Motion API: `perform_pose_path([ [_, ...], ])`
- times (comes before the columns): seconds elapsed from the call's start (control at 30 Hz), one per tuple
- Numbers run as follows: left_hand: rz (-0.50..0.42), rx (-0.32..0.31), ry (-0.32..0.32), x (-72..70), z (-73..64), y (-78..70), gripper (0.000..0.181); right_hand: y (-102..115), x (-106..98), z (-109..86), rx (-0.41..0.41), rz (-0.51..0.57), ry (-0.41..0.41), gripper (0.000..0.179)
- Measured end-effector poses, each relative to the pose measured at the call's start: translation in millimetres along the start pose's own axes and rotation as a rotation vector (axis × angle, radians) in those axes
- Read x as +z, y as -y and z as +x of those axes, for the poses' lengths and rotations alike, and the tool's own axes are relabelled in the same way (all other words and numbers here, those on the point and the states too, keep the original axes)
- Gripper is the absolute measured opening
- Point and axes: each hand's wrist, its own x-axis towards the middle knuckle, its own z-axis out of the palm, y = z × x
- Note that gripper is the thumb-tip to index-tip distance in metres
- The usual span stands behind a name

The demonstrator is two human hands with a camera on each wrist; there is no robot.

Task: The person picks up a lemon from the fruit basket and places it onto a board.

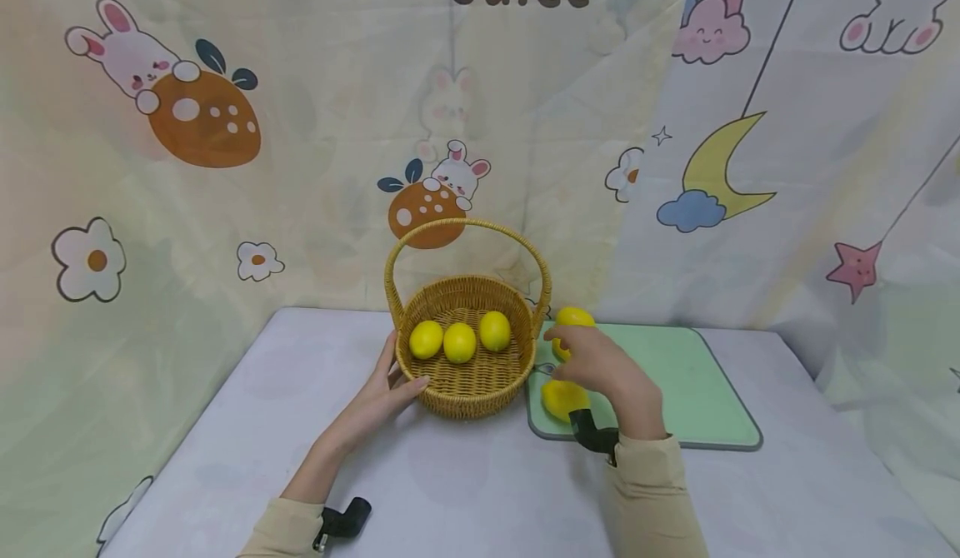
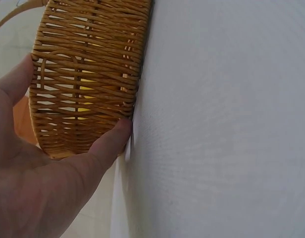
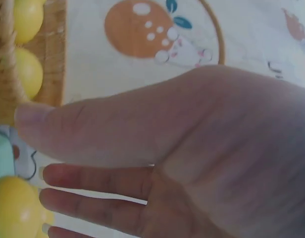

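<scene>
A woven wicker basket [image 1: 468,404] with a tall arched handle stands on the table, holding three yellow lemons [image 1: 460,343]. My left hand [image 1: 382,396] holds the basket's left side, thumb and fingers spread around its outer wall; the left wrist view shows this hand [image 2: 58,173] against the wicker. Over the left part of a green cutting board [image 1: 660,383] hovers my right hand [image 1: 603,366], holding nothing. Lemons lie near it: one in front [image 1: 564,400], one at the back [image 1: 575,316], and another partly hidden by the fingers. In the right wrist view, the right hand's fingers [image 3: 98,181] are extended near a lemon [image 3: 14,208].
The white table [image 1: 480,491] spreads around the basket and the board. Behind it hangs a printed cloth [image 1: 322,125] with rabbits, flowers and a moon. A black wrist camera mount [image 1: 348,518] sits by the left sleeve, another [image 1: 592,433] by the right.
</scene>
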Motion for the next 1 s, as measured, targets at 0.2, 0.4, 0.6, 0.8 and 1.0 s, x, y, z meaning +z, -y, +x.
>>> perform_pose_path([
  [0.2,0.002,-0.006,-0.007,-1.8,-0.9,-0.7,0.100,19.8,4.4,0.1,-0.135,0.010,-0.041,0.048],
  [0.4,0.010,-0.019,-0.019,-2.2,-0.9,-2.1,0.100,35.4,17.3,11.2,-0.200,0.054,-0.097,0.047],
  [0.6,0.019,-0.032,-0.033,-3.1,-0.7,-1.2,0.100,37.6,38.1,33.0,-0.194,0.080,-0.107,0.046],
  [0.8,0.020,-0.031,-0.037,-3.4,-0.7,0.2,0.100,37.9,55.2,51.0,-0.144,0.082,-0.108,0.051],
  [1.0,-0.004,0.016,-0.011,-1.6,1.0,0.3,0.097,38.0,70.4,67.7,-0.112,0.042,-0.119,0.061],
])
